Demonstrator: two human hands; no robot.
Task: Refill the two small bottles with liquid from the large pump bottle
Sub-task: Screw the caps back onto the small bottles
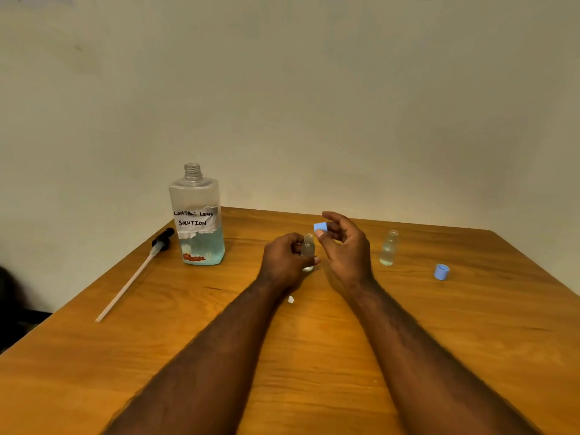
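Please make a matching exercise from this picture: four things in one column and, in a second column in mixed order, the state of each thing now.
Things
1. pump
2. large bottle
3. left hand
4. right hand

States
a. pinches a blue cap
b. lies flat on the table
c. stands upright with an open neck
d. holds a small bottle

Pairs: 1-b, 2-c, 3-d, 4-a
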